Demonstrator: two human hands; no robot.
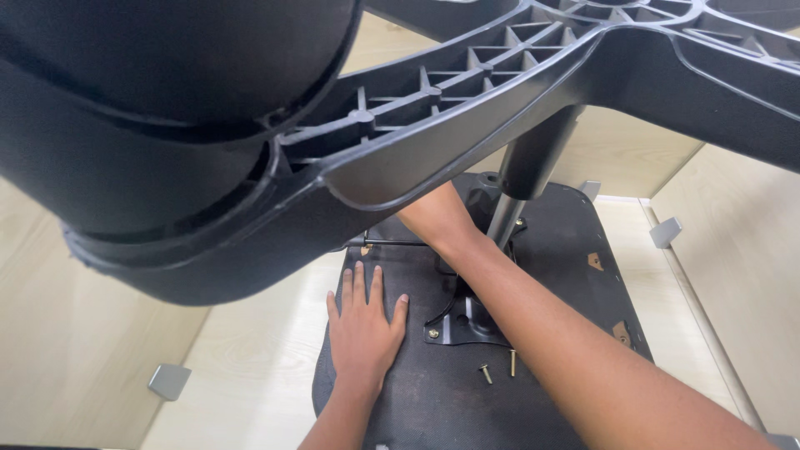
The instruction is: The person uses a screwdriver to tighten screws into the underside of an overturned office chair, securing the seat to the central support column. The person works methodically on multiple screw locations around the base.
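Observation:
An office chair lies upside down. Its dark seat underside [550, 250] faces up, with a black metal mounting plate [467, 325] bolted on and a grey gas-lift column [521, 179] rising to the black star base [467, 92]. A castor wheel [158, 108] looms close at upper left. My left hand [364, 327] lies flat, fingers spread, on the seat underside. My right hand [437, 218] reaches under a base leg toward the mechanism; its fingers are hidden. Two brass screws [498, 367] lie loose next to the plate.
The seat rests on a pale wooden floor or panel [250, 367]. Light wood panels with small grey metal brackets [169, 381] stand around it, another bracket [667, 232] on the right. The base legs overhang most of the upper view.

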